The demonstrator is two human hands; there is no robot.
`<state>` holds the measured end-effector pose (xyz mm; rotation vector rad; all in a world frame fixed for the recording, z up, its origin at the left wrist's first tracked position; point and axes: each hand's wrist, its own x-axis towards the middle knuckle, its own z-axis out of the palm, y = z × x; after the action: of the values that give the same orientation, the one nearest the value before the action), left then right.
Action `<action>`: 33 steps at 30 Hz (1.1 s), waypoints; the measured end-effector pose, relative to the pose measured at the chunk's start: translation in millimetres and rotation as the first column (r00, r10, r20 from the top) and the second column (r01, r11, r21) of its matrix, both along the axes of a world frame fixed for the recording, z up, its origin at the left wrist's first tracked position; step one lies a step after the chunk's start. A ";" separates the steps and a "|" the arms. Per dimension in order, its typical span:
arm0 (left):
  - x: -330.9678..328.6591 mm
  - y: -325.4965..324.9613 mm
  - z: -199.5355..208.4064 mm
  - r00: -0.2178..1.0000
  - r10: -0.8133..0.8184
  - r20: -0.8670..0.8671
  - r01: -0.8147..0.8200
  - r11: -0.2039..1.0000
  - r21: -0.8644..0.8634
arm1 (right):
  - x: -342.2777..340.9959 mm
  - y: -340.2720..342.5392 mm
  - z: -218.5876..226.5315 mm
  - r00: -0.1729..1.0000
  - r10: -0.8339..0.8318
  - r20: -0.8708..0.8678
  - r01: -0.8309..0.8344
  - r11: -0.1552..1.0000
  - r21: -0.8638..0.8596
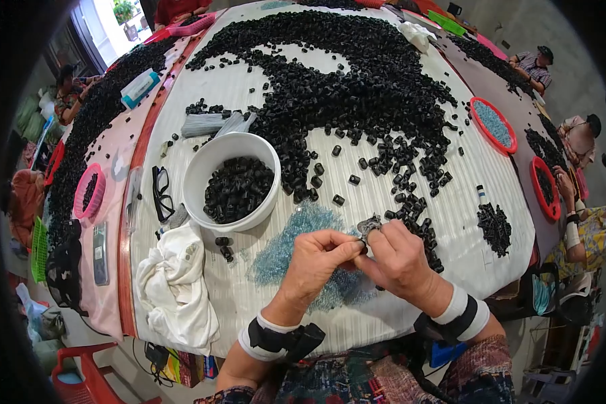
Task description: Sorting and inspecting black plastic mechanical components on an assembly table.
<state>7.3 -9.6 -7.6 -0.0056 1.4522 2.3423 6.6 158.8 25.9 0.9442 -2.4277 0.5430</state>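
Observation:
My left hand [316, 261] and my right hand [398, 259] meet over the near part of the table. Between left thumb and forefinger is pinched a small black plastic piece [364, 246], mostly covered by the fingers. The right fingers curl closed beside it; a greyish, shiny bit [369, 224] shows at their tips, too small to name. Under and beside the hands spreads a pile of tiny clear-bluish pieces [291, 239]. To the left stands a white bowl [273, 195] holding many short black plastic cylinders [239, 188].
A large heap of black cylinders [357, 94] covers the far table. Eyeglasses [160, 194], a white cloth [175, 289] and grey strip bundles [205, 124] lie left. At right are a small black heap [494, 230] and a red basket [512, 143]. Other people sit along both sides.

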 end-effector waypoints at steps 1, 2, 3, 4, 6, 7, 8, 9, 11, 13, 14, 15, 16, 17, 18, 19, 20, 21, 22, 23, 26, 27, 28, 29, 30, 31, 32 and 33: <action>0.8 0.0 -0.1 1.000 0.001 0.003 -0.001 1.000 0.000 | -0.4 -0.3 -0.7 1.000 0.000 -0.017 0.000 1.000 -0.002; 1.7 0.3 -0.4 1.000 0.006 0.001 -0.006 1.000 0.012 | 0.6 0.1 0.4 1.000 0.000 -0.015 0.000 1.000 -0.002; -0.1 -0.1 -0.5 1.000 0.009 -0.006 -0.009 1.000 0.023 | -0.3 0.1 2.3 1.000 0.001 -0.003 -0.001 1.000 0.002; -0.9 -0.1 0.0 1.000 0.007 -0.010 -0.007 1.000 0.023 | -1.2 0.3 3.9 1.000 0.001 0.009 -0.001 1.000 0.006; 0.0 1.8 1.6 1.000 0.007 -0.010 -0.006 0.999 0.048 | -4.3 2.3 6.4 1.000 0.004 -0.009 -0.004 1.000 0.015; 0.7 3.2 3.1 1.000 0.005 -0.011 -0.004 0.999 0.048 | -4.7 3.4 7.5 1.000 0.010 -0.024 -0.009 1.000 0.025; 1.4 4.5 4.8 1.000 0.016 -0.005 -0.015 0.998 0.055 | -3.5 3.5 8.9 1.000 0.008 -0.024 -0.008 1.000 0.025; 1.5 4.7 5.6 1.000 0.028 0.000 -0.028 0.998 0.061 | -2.3 2.3 10.4 1.000 0.000 -0.019 0.001 0.999 0.033; 0.8 3.9 4.0 1.000 0.025 -0.011 -0.024 0.997 0.073 | -2.5 0.1 13.2 1.000 -0.007 -0.014 0.008 0.999 0.040; 1.8 2.8 3.1 1.000 0.019 -0.015 -0.018 0.996 0.087 | -3.7 -0.6 16.0 0.997 0.016 0.074 -0.011 0.998 -0.065; 1.4 1.6 3.9 0.999 0.023 -0.026 -0.021 0.998 0.067 | -3.2 1.7 17.2 0.997 0.016 0.078 -0.011 0.998 -0.064; 1.0 2.0 5.4 0.999 0.024 -0.039 -0.022 0.999 0.050 | -2.4 6.8 19.4 0.981 0.060 0.183 -0.037 0.991 -0.127; 1.0 3.1 6.4 0.999 0.023 -0.036 -0.021 0.998 0.052 | -1.6 10.1 20.5 0.953 0.110 0.283 -0.056 0.980 -0.191; 1.1 4.4 7.3 0.999 0.012 -0.050 -0.010 0.999 0.037 | -0.8 11.4 19.6 0.952 0.107 0.286 -0.054 0.981 -0.188; 1.0 5.1 7.0 0.998 0.001 -0.063 0.000 1.000 0.020 | -0.5 12.3 16.4 0.922 0.093 0.376 0.011 0.964 -0.266; 0.9 5.9 6.1 0.998 0.000 -0.061 0.001 1.000 0.021 | -0.4 13.2 13.8 0.882 0.087 0.462 0.083 0.939 -0.335; 0.8 6.8 5.0 0.997 0.014 -0.075 -0.012 1.000 0.028 | -0.9 14.0 12.3 0.866 0.075 0.494 0.115 0.933 -0.341; 1.8 6.7 4.4 0.996 0.030 -0.088 -0.027 0.999 0.035 | -1.2 12.7 13.1 0.864 0.075 0.497 0.115 0.933 -0.341; 2.3 5.7 3.6 0.996 0.031 -0.084 -0.029 0.999 0.035 | -1.7 10.4 14.5 0.834 0.098 0.542 0.158 0.900 -0.406; 2.7 4.1 2.9 0.994 0.026 -0.110 -0.025 1.000 0.017 | -1.5 7.9 15.2 0.802 0.125 0.583 0.204 0.861 -0.466; 1.1 5.5 3.5 0.989 0.008 -0.150 -0.012 1.000 -0.027 | -3.0 7.5 7.1 0.732 0.192 0.654 0.296 0.774 -0.559; 2.5 5.3 4.4 0.988 0.007 -0.156 -0.016 0.998 -0.060 | -2.6 7.0 5.3 0.716 0.226 0.661 0.313 0.743 -0.592; 3.3 5.0 4.6 0.988 0.009 -0.154 -0.019 0.998 -0.060 | -2.5 6.5 6.0 0.714 0.227 0.662 0.312 0.743 -0.592; 3.9 4.8 4.8 0.987 0.024 -0.157 -0.034 0.997 -0.065 | -2.7 6.0 7.4 0.815 0.135 0.563 0.225 0.822 -0.523; 3.9 4.9 4.3 0.987 0.037 -0.159 -0.048 0.996 -0.070 | -2.9 5.6 7.5 0.898 0.058 0.437 0.152 0.889 -0.431; 4.4 5.7 4.4 0.987 0.038 -0.157 -0.050 0.996 -0.070 | -2.1 4.4 6.4 0.897 0.059 0.438 0.152 0.889 -0.431; 5.1 7.2 5.0 0.988 0.068 -0.138 -0.079 0.994 -0.075 | -0.7 2.3 4.9 0.958 0.019 0.286 0.099 0.914 -0.394; 6.0 8.2 6.0 0.988 0.098 -0.118 -0.108 0.991 -0.081 | 0.5 0.0 3.7 0.992 -0.011 0.123 0.054 0.936 -0.348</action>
<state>13.3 -1.4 -1.5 0.0306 1.6458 2.3940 7.1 158.8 29.6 0.7357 -2.3332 1.0069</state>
